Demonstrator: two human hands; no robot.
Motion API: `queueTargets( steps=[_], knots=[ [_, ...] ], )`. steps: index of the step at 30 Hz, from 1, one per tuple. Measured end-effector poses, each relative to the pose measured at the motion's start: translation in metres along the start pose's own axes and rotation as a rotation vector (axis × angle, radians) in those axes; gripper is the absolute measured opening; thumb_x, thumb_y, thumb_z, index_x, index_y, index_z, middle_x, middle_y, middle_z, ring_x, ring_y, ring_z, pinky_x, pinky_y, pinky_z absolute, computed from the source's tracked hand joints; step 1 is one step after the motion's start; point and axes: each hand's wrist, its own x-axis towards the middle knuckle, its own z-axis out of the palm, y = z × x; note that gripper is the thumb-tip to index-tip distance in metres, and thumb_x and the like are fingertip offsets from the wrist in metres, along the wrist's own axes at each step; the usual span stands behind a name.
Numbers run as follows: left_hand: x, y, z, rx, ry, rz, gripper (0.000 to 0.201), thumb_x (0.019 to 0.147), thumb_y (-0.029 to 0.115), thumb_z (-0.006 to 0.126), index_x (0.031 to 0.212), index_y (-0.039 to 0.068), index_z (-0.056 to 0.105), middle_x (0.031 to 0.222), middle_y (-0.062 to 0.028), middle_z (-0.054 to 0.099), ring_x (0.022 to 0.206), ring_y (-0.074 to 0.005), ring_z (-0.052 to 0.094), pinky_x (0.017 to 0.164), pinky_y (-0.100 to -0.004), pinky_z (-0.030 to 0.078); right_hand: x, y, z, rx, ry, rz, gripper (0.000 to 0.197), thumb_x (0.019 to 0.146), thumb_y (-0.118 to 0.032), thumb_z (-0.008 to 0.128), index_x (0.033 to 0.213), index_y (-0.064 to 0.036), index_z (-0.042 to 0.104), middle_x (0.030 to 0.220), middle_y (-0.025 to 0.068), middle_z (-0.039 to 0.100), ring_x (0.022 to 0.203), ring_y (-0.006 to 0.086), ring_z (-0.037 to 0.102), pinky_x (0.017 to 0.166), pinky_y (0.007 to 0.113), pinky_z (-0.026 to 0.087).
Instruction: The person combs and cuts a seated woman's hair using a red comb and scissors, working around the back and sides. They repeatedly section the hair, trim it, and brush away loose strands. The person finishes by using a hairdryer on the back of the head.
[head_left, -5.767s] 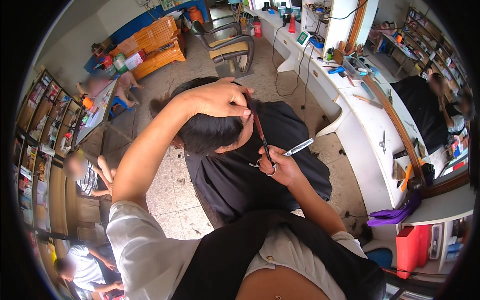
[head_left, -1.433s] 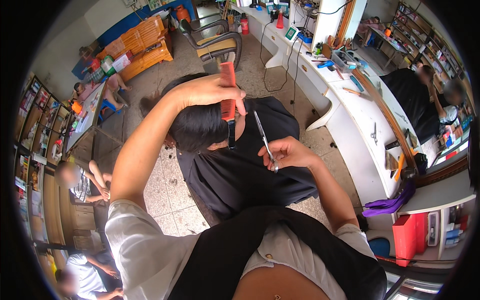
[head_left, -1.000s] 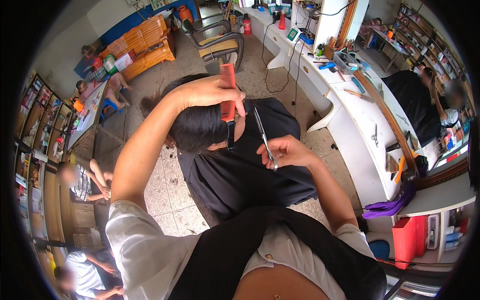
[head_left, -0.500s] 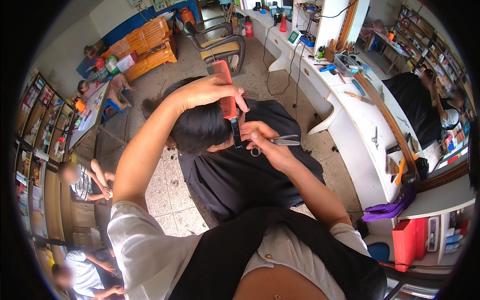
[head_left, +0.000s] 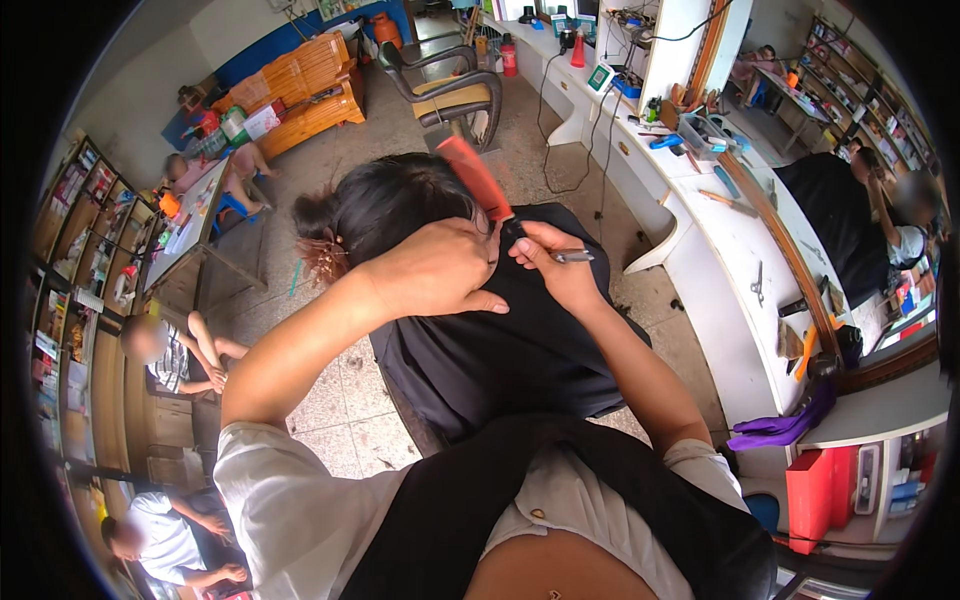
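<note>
A seated person's dark-haired head is in front of me, with a black cape draped below it. My left hand lies against the side of the head by the face, thumb stretched apart; its fingertips are partly hidden. Just to its right, my right hand is closed around the black handle of a red comb, whose toothed part points up and to the left beside the hair. The same hand also holds metal scissors, their blades pointing right. A brown hair tie gathers hair at the left.
A white counter with a mirror runs along the right, bearing another pair of scissors and a plastic bin. An armchair and a wooden bench stand farther back. People sit along the left, near shelves.
My left hand has come off the comb and moved down toward me, onto the side of the head. The comb is now in my right hand along with the scissors.
</note>
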Motion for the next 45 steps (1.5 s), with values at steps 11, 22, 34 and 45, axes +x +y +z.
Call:
queueTargets(
  steps=[11,22,34,45],
  knots=[
    [0.014,-0.053,-0.050,-0.011,0.140,-0.414,0.025,0.068,0.015,0.073,0.089,0.003,0.068,0.087,-0.0095,0.065,0.090,-0.0262,0.059,0.079,-0.0351,0.046,-0.026,0.031,0.015,-0.321,-0.040,-0.419,0.021,0.082,-0.003,0.063,0.102,-0.0001,0.062,0.086,0.0157,0.064,0.075,0.0276,0.062,0.068,0.029,0.048],
    [0.056,-0.069,-0.021,0.283,-0.250,-0.512,0.036,0.050,0.023,0.079,0.081,0.007,0.069,0.087,-0.0072,0.061,0.097,-0.0275,0.053,0.079,-0.0388,0.043,-0.045,0.027,-0.011,-0.509,-0.097,-0.559,0.018,0.082,0.000,0.061,0.100,-0.0018,0.063,0.090,0.0100,0.064,0.080,0.0245,0.060,0.076,0.030,0.046],
    [0.062,-0.085,-0.008,0.078,-0.148,-0.360,0.016,0.058,0.009,0.072,0.069,0.004,0.062,0.076,-0.0095,0.061,0.087,-0.0307,0.055,0.075,-0.0396,0.044,0.023,0.006,-0.021,0.140,-0.035,0.135,0.024,0.092,-0.023,0.054,0.104,-0.0036,0.062,0.073,0.0002,0.061,0.064,0.0055,0.052,0.056,0.019,0.039],
    [0.066,-0.095,-0.006,-0.019,-0.082,-0.339,0.018,0.063,0.011,0.074,0.073,0.004,0.061,0.074,-0.0085,0.059,0.081,-0.0292,0.054,0.072,-0.0388,0.043,0.004,-0.005,-0.011,0.354,-0.337,0.343,0.024,0.092,-0.024,0.053,0.100,-0.0042,0.062,0.071,0.0015,0.058,0.059,0.0077,0.050,0.050,0.018,0.036]
  ],
)
